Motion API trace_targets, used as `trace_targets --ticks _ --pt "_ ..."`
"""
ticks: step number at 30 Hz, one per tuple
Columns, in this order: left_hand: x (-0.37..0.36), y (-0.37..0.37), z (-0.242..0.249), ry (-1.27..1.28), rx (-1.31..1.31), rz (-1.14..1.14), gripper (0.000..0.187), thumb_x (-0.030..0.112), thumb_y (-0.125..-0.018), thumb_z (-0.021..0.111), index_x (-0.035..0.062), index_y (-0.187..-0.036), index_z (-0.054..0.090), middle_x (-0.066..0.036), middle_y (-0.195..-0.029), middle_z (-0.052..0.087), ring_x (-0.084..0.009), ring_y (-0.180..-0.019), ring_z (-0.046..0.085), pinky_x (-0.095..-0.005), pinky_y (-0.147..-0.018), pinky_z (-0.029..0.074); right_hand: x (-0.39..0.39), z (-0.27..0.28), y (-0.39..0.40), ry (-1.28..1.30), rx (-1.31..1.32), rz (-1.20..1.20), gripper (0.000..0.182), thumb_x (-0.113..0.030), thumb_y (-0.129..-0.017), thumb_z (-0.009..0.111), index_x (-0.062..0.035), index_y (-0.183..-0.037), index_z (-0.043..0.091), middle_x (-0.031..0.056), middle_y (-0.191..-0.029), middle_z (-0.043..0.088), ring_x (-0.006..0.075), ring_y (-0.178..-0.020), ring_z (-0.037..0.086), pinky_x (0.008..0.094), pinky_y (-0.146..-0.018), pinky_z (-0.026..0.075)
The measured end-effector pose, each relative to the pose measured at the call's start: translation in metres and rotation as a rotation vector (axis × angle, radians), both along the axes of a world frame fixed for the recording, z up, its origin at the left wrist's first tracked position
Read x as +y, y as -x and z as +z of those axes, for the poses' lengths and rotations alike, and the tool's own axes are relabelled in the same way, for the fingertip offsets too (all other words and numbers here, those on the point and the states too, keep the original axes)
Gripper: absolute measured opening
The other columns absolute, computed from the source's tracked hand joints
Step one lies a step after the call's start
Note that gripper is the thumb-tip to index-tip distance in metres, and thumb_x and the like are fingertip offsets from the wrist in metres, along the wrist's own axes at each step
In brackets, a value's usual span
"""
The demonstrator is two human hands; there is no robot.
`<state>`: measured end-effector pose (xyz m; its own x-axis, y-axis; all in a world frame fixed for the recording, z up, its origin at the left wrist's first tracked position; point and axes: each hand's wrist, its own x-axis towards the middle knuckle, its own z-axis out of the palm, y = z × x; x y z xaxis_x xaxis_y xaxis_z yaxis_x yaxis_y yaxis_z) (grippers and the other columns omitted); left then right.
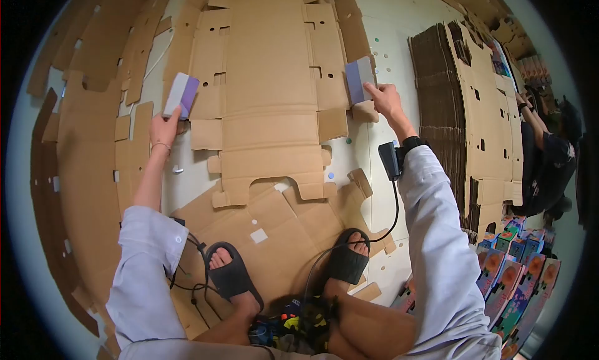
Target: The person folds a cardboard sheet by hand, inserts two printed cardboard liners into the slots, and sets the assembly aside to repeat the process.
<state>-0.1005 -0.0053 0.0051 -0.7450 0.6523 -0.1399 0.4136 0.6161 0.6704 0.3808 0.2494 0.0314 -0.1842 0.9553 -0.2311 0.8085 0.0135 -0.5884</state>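
Observation:
My left hand (165, 130) is closed around the lower end of a small white-and-purple block (177, 98), left of a large die-cut cardboard sheet (268, 66). A similar lavender-and-grey block (357, 80) is gripped in my right hand (388, 101), thumb lying on its face, by the sheet's right flaps. Whether the blocks are solid or small boxes cannot be told. The sheet lies flat, with creases, side flaps and a curved cutout at its near end. Around my right wrist is a black strap with a device (392, 160) and cable.
Flattened cardboard (87, 154) covers the left side. At right stands a tall stack of cardboard sheets (440, 104), with colourful packages (511, 279) nearer me. Another person (548, 154) is beyond the stack. My sandalled feet rest on cardboard, and cables (312, 260) hang between my arms.

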Motion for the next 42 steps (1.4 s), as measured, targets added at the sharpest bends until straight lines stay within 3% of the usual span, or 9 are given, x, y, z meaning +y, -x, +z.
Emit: trace_targets --ticks 2,5,10,13,15,18,24,30,42 --pt "0.004 -0.023 0.017 0.095 0.366 -0.077 0.055 0.048 -0.076 0.061 -0.0067 -0.072 0.065 -0.029 -0.075 0.062 -0.0429 -0.074 0.062 -0.0461 -0.070 0.049 -0.001 0.000 0.007 -0.179 -0.240 0.115 0.052 -0.048 -0.076 0.058 0.0040 -0.075 0.063 0.0197 -0.064 0.062 0.0323 -0.059 0.061 0.0412 -0.061 0.049" --pt "0.011 -0.044 0.028 0.194 0.519 -0.134 0.052 0.045 -0.076 0.060 -0.0061 -0.071 0.065 -0.028 -0.072 0.062 -0.0434 -0.073 0.062 -0.0474 -0.072 0.049 -0.030 0.029 0.033 -0.281 -0.330 0.113 0.048 -0.043 -0.076 0.054 0.0031 -0.072 0.065 0.0267 -0.074 0.063 0.0414 -0.077 0.063 0.0454 -0.072 0.050" --pt "0.016 -0.054 0.032 0.251 0.494 -0.188 0.047 0.035 -0.080 0.057 0.0018 -0.114 0.054 -0.026 -0.110 0.057 -0.0397 -0.094 0.059 -0.0453 -0.081 0.048 -0.044 0.018 0.046 -0.492 -0.299 0.353 0.040 -0.022 -0.086 0.050 0.0070 -0.114 0.046 0.0255 -0.090 0.059 0.0410 -0.074 0.060 0.0461 -0.065 0.049" --pt "0.019 -0.066 0.031 0.065 0.545 -0.347 0.057 0.019 -0.080 0.057 0.0130 -0.134 0.040 -0.020 -0.128 0.048 -0.0374 -0.110 0.052 -0.0427 -0.090 0.045 -0.047 0.006 0.055 -0.693 -0.143 0.361 0.045 -0.015 -0.085 0.049 0.0094 -0.121 0.039 0.0280 -0.099 0.057 0.0421 -0.073 0.060 0.0455 -0.065 0.050" --pt "0.024 -0.067 0.014 -0.208 0.616 -0.499 0.069 0.008 -0.078 0.057 0.0213 -0.141 0.032 -0.016 -0.134 0.043 -0.0372 -0.118 0.046 -0.0417 -0.096 0.042 -0.052 -0.001 0.066 -0.520 -0.160 0.361 0.053 -0.007 -0.081 0.051 0.0107 -0.128 0.033 0.0298 -0.117 0.050 0.0430 -0.096 0.056 0.0429 -0.080 0.048" --pt "0.034 -0.085 0.010 0.017 0.727 -0.538 0.079 -0.001 -0.075 0.056 0.0272 -0.143 0.029 -0.011 -0.142 0.035 -0.0375 -0.128 0.035 -0.0458 -0.101 0.036 -0.059 -0.018 0.090 -0.671 -0.203 0.440 0.065 -0.005 -0.077 0.056 0.0090 -0.135 0.028 0.0277 -0.133 0.039 0.0425 -0.122 0.040 0.0412 -0.099 0.039" --pt "0.032 -0.091 -0.004 0.210 0.712 -0.488 0.069 0.020 -0.085 0.058 0.0315 -0.145 0.024 -0.008 -0.150 0.021 -0.0365 -0.135 0.024 -0.0520 -0.102 0.033 -0.069 -0.032 0.103 -0.682 -0.293 0.352 0.066 -0.023 -0.083 0.059 0.0065 -0.135 0.031 0.0249 -0.135 0.039 0.0441 -0.121 0.040 0.0456 -0.100 0.036" --pt "0.031 -0.092 0.001 0.271 0.582 -0.481 0.076 0.046 -0.082 0.060 0.0322 -0.146 0.021 -0.008 -0.152 0.017 -0.0377 -0.136 0.020 -0.0519 -0.104 0.031 -0.075 -0.024 0.108 -0.696 -0.429 0.369 0.074 -0.041 -0.083 0.062 0.0050 -0.134 0.035 0.0248 -0.135 0.038 0.0443 -0.117 0.042 0.0465 -0.097 0.039" --pt "0.031 -0.092 -0.013 0.342 0.671 -0.495 0.063 0.045 -0.088 0.051 0.0324 -0.145 0.025 -0.008 -0.152 0.015 -0.0408 -0.135 0.019 -0.0549 -0.105 0.026 -0.077 -0.034 0.114 -0.687 -0.435 0.366 0.077 -0.050 -0.082 0.059 0.0034 -0.133 0.039 0.0253 -0.136 0.037 0.0479 -0.114 0.040 0.0519 -0.093 0.034"
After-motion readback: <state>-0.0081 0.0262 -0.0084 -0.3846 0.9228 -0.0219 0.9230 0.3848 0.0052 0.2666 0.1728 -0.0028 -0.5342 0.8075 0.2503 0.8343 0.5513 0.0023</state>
